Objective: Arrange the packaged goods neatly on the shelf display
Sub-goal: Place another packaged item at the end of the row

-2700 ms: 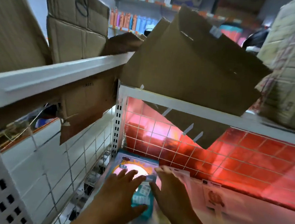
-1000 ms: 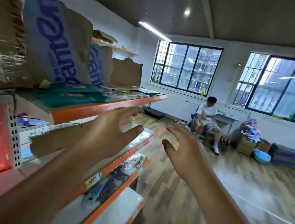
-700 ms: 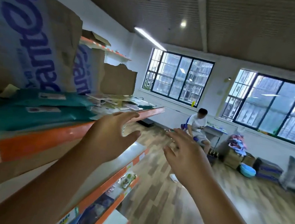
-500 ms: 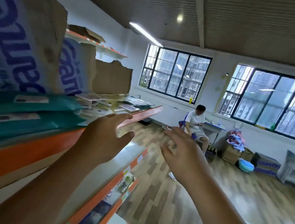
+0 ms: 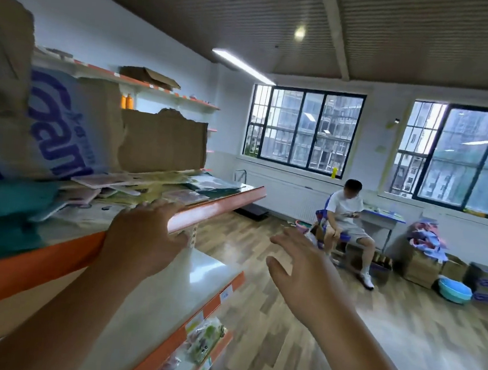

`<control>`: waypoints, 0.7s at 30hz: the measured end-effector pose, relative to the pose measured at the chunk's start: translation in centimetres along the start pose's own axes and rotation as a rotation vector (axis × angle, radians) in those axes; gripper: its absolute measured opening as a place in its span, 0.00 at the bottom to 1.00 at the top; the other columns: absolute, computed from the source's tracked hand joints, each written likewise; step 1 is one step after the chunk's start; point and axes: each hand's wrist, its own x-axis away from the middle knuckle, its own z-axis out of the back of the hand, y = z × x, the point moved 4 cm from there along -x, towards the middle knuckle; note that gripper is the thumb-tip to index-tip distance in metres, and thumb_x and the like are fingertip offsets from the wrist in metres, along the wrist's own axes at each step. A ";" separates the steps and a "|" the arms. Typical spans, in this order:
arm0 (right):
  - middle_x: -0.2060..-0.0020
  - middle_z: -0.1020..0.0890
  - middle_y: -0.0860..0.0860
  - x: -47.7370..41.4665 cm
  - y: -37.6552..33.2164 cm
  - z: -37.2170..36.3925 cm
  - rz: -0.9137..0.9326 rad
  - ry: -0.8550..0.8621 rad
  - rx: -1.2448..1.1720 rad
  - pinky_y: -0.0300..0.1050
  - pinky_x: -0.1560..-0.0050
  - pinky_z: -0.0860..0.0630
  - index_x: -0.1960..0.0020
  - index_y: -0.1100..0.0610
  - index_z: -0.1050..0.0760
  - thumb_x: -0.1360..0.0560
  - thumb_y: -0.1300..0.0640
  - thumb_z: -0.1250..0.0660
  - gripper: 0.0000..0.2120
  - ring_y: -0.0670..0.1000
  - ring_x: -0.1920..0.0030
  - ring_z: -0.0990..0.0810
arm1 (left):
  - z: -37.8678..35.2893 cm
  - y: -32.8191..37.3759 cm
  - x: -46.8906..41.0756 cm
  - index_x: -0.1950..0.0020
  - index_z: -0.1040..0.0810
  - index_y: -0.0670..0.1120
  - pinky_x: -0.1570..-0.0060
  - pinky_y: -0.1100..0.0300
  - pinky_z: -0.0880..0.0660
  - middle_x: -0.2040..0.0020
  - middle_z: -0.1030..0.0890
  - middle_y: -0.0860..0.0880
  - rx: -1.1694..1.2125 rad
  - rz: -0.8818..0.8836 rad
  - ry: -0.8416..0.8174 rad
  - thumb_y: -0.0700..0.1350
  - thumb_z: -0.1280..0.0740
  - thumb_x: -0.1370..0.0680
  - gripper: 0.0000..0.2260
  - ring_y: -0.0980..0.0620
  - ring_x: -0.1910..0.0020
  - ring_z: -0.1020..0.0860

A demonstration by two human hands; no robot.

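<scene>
An orange-edged upper shelf (image 5: pixel 220 205) runs along the left and carries several flat packaged goods (image 5: pixel 148 186) in a loose, overlapping pile, with teal packets (image 5: pixel 8 202) nearer me. My left hand (image 5: pixel 144 235) is raised in front of the shelf's orange lip, fingers spread, holding nothing. My right hand (image 5: pixel 303 269) hovers open in the aisle to the right, clear of the shelf. A lower shelf (image 5: pixel 168 296) is bare white, and below it lie more packets (image 5: pixel 205 338).
Torn cardboard boxes (image 5: pixel 163 145), one with blue lettering (image 5: pixel 62 127), stand at the back of the upper shelf. A person sits on a chair (image 5: pixel 349 220) across the wooden floor. Boxes and a blue basin (image 5: pixel 455 290) sit under the windows.
The view has swung from the red-backed shelf bay to the aisle. Both hands have left the packet they pressed there and now reach, held open, toward the upper shelf's edge.
</scene>
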 end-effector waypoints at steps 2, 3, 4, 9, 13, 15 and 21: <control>0.26 0.33 0.39 -1.5 2.7 -0.3 0.020 -0.021 -0.020 0.37 0.39 0.34 0.32 0.41 0.26 0.21 0.46 0.34 0.18 0.43 0.28 0.32 | -1.1 0.9 -2.1 0.29 0.26 0.58 0.48 0.55 0.25 0.36 0.19 0.54 0.022 0.065 -0.022 0.62 0.33 0.23 0.23 0.48 0.43 0.20; 0.26 0.32 0.39 -2.3 4.1 -0.3 0.032 -0.032 -0.029 0.36 0.39 0.34 0.32 0.41 0.26 0.22 0.46 0.33 0.18 0.43 0.28 0.31 | -1.7 1.4 -3.3 0.29 0.25 0.57 0.49 0.56 0.24 0.36 0.19 0.53 0.026 0.107 -0.024 0.61 0.34 0.23 0.23 0.48 0.43 0.20; 0.26 0.32 0.39 -3.2 5.5 -0.4 0.042 -0.041 -0.035 0.35 0.41 0.35 0.32 0.41 0.25 0.22 0.46 0.33 0.18 0.43 0.29 0.31 | -2.2 1.7 -4.5 0.29 0.25 0.56 0.50 0.56 0.24 0.37 0.18 0.52 0.020 0.152 -0.028 0.60 0.34 0.22 0.22 0.48 0.43 0.20; 0.27 0.31 0.39 -7.0 10.5 -1.8 0.090 -0.104 -0.086 0.31 0.44 0.36 0.34 0.42 0.24 0.23 0.47 0.32 0.17 0.42 0.32 0.28 | -4.1 1.0 -9.7 0.29 0.22 0.53 0.49 0.54 0.21 0.40 0.16 0.46 -0.058 0.313 -0.084 0.53 0.33 0.22 0.21 0.45 0.45 0.18; 0.29 0.31 0.35 -9.3 12.4 -4.2 0.141 -0.139 -0.094 0.31 0.48 0.36 0.34 0.40 0.25 0.22 0.46 0.33 0.17 0.40 0.34 0.27 | -4.6 -0.6 -12.4 0.36 0.19 0.59 0.49 0.57 0.22 0.43 0.15 0.53 -0.249 0.258 -0.179 0.58 0.29 0.26 0.18 0.51 0.47 0.19; 0.31 0.29 0.36 -10.6 12.8 -6.1 0.161 -0.165 -0.133 0.29 0.47 0.35 0.35 0.41 0.24 0.23 0.48 0.32 0.16 0.40 0.34 0.26 | -5.0 -1.2 -13.2 0.41 0.18 0.60 0.47 0.56 0.22 0.44 0.16 0.55 -0.264 0.238 -0.231 0.56 0.29 0.26 0.14 0.53 0.49 0.19; 0.32 0.25 0.39 -15.4 9.5 -10.7 0.247 -0.191 -0.283 0.30 0.43 0.32 0.37 0.44 0.20 0.25 0.52 0.28 0.17 0.42 0.36 0.23 | -6.3 -0.7 -14.1 0.43 0.19 0.60 0.51 0.56 0.22 0.48 0.16 0.55 -0.277 0.184 -0.215 0.54 0.31 0.23 0.09 0.55 0.52 0.21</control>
